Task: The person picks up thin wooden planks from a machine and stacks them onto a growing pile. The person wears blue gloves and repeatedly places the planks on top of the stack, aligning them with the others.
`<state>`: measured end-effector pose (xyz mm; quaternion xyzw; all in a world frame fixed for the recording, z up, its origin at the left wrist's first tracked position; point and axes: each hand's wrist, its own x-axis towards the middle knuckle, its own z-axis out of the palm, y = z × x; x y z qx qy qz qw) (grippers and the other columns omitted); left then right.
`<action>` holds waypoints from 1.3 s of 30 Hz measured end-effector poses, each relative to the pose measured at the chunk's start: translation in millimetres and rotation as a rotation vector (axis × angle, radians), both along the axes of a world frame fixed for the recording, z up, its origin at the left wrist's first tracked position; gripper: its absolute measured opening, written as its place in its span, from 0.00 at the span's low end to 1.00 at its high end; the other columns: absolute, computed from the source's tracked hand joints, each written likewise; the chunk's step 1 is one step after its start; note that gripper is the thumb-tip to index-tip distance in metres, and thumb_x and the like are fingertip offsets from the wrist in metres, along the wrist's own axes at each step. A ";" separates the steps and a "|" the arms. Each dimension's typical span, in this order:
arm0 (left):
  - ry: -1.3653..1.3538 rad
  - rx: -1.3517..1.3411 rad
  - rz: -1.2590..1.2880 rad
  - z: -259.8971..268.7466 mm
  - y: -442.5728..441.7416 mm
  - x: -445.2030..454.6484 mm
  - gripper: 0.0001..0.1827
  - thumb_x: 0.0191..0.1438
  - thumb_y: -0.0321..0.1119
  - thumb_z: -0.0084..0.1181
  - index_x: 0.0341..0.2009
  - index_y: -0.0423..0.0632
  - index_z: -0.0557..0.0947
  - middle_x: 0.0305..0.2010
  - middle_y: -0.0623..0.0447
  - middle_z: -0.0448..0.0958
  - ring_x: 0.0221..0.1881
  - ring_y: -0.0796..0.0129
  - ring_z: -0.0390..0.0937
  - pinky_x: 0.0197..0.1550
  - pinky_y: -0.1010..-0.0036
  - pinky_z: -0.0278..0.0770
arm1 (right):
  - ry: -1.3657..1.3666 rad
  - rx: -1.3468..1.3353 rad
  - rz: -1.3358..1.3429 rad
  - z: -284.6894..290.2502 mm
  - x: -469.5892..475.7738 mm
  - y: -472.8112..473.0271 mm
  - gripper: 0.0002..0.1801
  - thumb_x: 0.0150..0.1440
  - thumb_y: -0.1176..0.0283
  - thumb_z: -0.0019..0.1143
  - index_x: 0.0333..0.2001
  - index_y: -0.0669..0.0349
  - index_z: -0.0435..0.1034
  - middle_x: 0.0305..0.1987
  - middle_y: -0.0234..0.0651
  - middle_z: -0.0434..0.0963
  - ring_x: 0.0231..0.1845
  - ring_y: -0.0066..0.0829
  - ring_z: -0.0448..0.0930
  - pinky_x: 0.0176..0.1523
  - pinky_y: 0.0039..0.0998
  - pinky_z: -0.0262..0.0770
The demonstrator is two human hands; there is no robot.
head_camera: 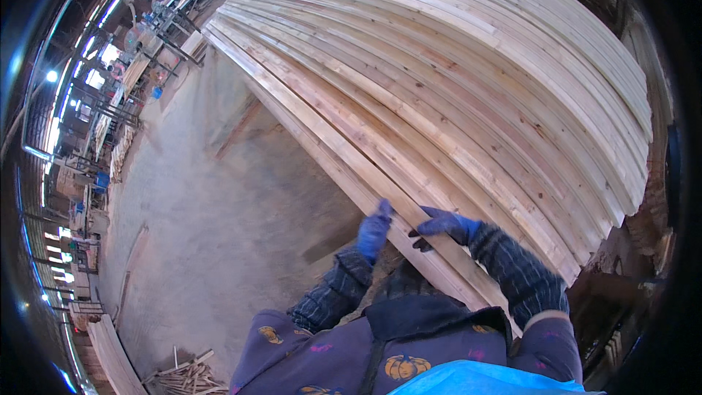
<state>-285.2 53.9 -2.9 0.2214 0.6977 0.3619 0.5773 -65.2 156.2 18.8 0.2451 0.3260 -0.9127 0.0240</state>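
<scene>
My right hand [447, 226], in a blue and dark work glove, is closed around a long wooden board [351, 159] near the front edge of a large stack of boards [439, 82]. Its fingers wrap over the board's near edge. My left hand [375, 230], gloved in blue, is at the outer edge of a lower board [455, 282]; it looks slightly blurred, and whether it grips anything cannot be told. Dark striped sleeve covers reach up both forearms.
The concrete floor [219, 219] lies to the left, with thin wood strips [192, 376] piled at bottom left beside a wide plank [115, 354]. Machines and benches [159, 27] line the far left side. The stack fills the upper right.
</scene>
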 end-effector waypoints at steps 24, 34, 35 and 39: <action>-0.608 0.373 0.124 -29.3 73.6 -63.4 0.43 0.54 0.70 0.41 0.59 0.46 0.70 0.61 0.49 0.70 0.62 0.55 0.65 0.66 0.51 0.56 | -1.051 1.324 -0.116 68.9 394.5 -246.0 0.42 0.36 0.54 0.72 0.59 0.41 0.67 0.48 0.40 0.79 0.44 0.45 0.80 0.47 0.41 0.76; -0.573 0.721 -0.060 32.5 61.8 22.4 0.40 0.60 0.64 0.38 0.65 0.45 0.63 0.66 0.50 0.65 0.66 0.60 0.61 0.70 0.55 0.54 | -1.326 1.573 -0.278 52.7 545.0 -344.5 0.36 0.27 0.77 0.68 0.48 0.52 0.73 0.46 0.40 0.78 0.49 0.45 0.77 0.56 0.42 0.74; -0.590 0.575 0.105 41.9 63.2 36.3 0.40 0.60 0.64 0.38 0.65 0.45 0.63 0.65 0.50 0.65 0.66 0.61 0.62 0.69 0.55 0.54 | -1.366 1.629 -0.284 53.4 554.7 -354.0 0.36 0.27 0.76 0.68 0.48 0.52 0.73 0.45 0.39 0.78 0.49 0.45 0.77 0.55 0.42 0.74; -0.828 0.584 -0.272 -28.9 70.6 7.8 0.37 0.60 0.64 0.39 0.61 0.47 0.69 0.58 0.51 0.73 0.59 0.61 0.69 0.67 0.55 0.59 | -1.547 1.716 -0.325 13.3 592.7 -361.9 0.38 0.27 0.75 0.69 0.49 0.50 0.71 0.45 0.38 0.78 0.50 0.43 0.77 0.56 0.41 0.72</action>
